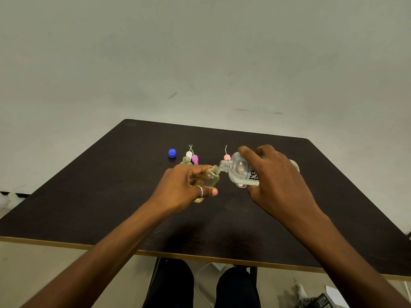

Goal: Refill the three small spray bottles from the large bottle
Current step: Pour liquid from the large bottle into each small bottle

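Note:
My left hand [185,187] grips a small clear bottle [211,177] of yellowish liquid, tilted with its open neck toward the right. My right hand [273,174] holds the large clear bottle [239,172] tipped on its side, its open mouth touching the small bottle's neck. Liquid pools in the large bottle's lower side. A second small open bottle [186,160] stands behind my left hand. I cannot see a third small bottle; my hands may hide it. Three spray tops lie on the table: white [189,154], purple [195,159] and pink [227,157].
A blue cap [172,153] lies on the dark table [124,196] at the far left of the group. The table's far edge meets a pale wall. Below the near edge are my knees and some clutter on the floor at right.

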Demonstrator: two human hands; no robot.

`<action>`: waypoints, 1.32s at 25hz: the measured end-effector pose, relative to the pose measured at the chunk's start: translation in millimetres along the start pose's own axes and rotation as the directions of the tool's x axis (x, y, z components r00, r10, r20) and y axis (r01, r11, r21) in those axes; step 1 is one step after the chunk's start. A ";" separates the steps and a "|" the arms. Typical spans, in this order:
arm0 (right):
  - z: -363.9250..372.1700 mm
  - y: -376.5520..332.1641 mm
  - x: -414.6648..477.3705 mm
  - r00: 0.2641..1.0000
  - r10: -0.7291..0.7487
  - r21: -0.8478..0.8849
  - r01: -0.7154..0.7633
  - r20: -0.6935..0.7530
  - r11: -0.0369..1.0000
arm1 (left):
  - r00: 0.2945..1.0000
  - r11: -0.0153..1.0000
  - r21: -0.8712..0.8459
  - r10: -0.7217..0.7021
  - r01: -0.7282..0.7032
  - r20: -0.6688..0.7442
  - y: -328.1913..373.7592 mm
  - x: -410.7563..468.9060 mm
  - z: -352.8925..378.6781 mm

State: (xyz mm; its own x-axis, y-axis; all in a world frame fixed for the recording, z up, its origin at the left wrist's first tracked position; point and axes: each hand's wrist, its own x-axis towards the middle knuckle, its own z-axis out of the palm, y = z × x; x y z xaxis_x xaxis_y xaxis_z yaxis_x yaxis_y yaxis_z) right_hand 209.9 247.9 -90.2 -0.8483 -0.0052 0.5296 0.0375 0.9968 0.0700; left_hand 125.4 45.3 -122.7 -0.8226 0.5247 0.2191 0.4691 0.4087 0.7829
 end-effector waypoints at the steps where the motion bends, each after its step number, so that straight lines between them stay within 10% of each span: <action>1: 0.0 -0.1 0.4 1.000 0.002 0.001 -0.002 0.002 1.000 | 1.000 1.000 -0.001 -0.001 0.001 -0.001 0.0 0.0 0.0; 33: -2.8 -2.4 -0.3 1.000 0.007 0.013 -0.007 0.013 1.000 | 1.000 1.000 -0.008 -0.008 0.008 -0.003 -2.4 1.4 1.6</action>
State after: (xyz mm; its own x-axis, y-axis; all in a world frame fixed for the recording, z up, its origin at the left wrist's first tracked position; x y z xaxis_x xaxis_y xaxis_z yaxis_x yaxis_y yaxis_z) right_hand 211.5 245.3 -88.2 -0.8546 0.0025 0.5193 0.0367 0.9978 0.0555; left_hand 123.7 46.2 -125.2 -0.8269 0.5197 0.2146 0.4602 0.4063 0.7894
